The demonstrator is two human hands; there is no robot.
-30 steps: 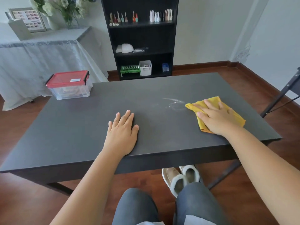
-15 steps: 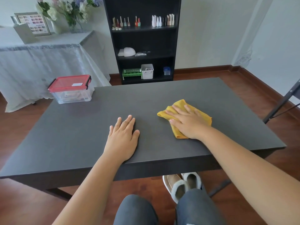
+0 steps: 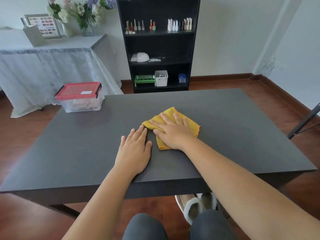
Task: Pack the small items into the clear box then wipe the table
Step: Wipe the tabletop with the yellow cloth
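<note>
A clear box (image 3: 81,103) with a red lid clipped shut stands at the far left corner of the dark table (image 3: 233,135); small items show faintly inside it. A folded yellow cloth (image 3: 192,124) lies near the table's middle. My right hand (image 3: 173,132) presses flat on the cloth, fingers spread, covering most of it. My left hand (image 3: 135,151) rests palm down on the bare tabletop just left of the cloth, its fingertips almost touching the cloth's edge.
A black shelf unit (image 3: 158,45) with nail polish bottles and small bins stands behind the table. A draped side table (image 3: 43,66) with flowers is at the back left. A dark stand leg (image 3: 304,122) leans at the right. My knees and slippers sit under the near edge.
My right hand has slid the yellow cloth leftward across the table, from the right side to beside my left hand. The wet smear seen earlier is gone. My left hand stayed put.
</note>
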